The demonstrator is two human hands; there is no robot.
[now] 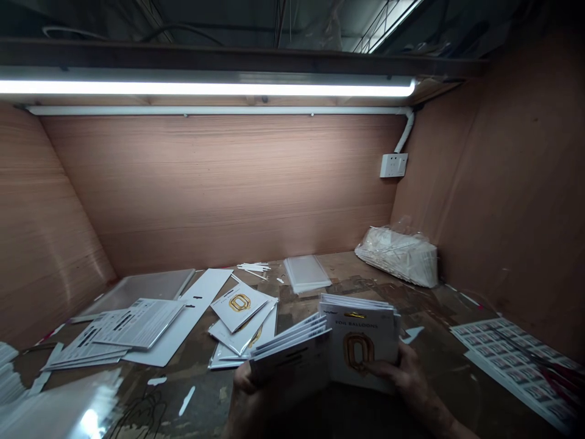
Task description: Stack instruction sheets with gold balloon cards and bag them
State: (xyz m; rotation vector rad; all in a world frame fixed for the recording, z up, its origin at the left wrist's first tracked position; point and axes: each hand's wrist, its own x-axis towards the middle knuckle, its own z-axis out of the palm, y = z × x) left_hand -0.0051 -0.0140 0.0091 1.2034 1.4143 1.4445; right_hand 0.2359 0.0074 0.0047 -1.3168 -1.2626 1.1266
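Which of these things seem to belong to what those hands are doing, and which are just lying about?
Likely part of the job:
stacked packets in the left hand
"Foil Balloons" packets in the right hand
the matching gold-Q packet lying nearby

Probably just lying about:
white scrap
plastic-wrapped bundle
printed sheet at far right

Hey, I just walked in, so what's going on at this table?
A person's left hand grips a batch of flat packs, slightly fanned, while the right hand holds a second batch roughly upright, its front marked "Foil Balloons" with a gold Q. The two batches stand at an angle to each other. A loose pile of similar packs lies on the table beyond the left hand, and printed sheets lie off to the right.
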